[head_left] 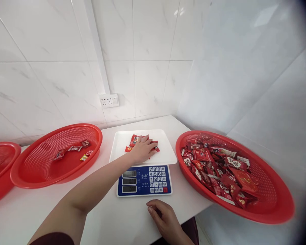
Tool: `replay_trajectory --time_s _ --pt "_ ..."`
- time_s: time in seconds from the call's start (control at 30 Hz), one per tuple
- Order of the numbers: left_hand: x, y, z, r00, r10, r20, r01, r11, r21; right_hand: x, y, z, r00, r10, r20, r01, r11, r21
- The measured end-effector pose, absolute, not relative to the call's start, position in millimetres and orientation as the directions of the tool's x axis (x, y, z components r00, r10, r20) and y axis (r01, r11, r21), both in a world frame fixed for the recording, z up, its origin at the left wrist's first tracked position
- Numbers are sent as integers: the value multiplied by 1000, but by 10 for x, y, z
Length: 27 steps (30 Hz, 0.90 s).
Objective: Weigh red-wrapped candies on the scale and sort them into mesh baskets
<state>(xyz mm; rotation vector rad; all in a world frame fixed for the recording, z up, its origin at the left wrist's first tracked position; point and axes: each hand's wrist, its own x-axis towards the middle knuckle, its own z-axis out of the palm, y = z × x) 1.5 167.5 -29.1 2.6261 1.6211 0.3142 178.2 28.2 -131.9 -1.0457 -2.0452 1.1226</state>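
Note:
My left hand [142, 150] reaches over the white tray [167, 157] of a weighing scale. Its fingers are spread and lie on top of several small red packets [134, 139], partly covering them. In front of the tray is the scale's blue keypad panel [144, 182], with number keys and three small displays. Close to the table's front edge, my right hand [165, 217] rests below the panel with its fingers loosely curled in. Nothing shows in that hand.
To the right, a large red basket [275, 204] holds many red snack packets [224, 170]. On the left, another red basket [40, 170] has several packets [75, 148] in it. A third red basket [2, 149] is cut off at the left edge. A wall socket [109, 100] sits behind.

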Motion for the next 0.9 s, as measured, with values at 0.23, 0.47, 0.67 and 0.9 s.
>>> replay_trajectory --time_s 0.23,0.47,0.67,0.9 --pt "-79 1568 -197 302 930 210 923 -341 181 1795 283 -1327 -545 830 117 341 347 -874" --pt "-695 1091 -45 92 923 374 961 -181 209 1808 294 -1392 -566 810 156 317 388 -865" --pt "-1616 318 -160 -300 861 410 952 299 69 1807 334 -1577 -594 771 230 293 473 -831" --pt "-2006 -203 -179 -299 899 320 926 354 -130 1812 341 -1566 -609 761 226 290 478 -829"
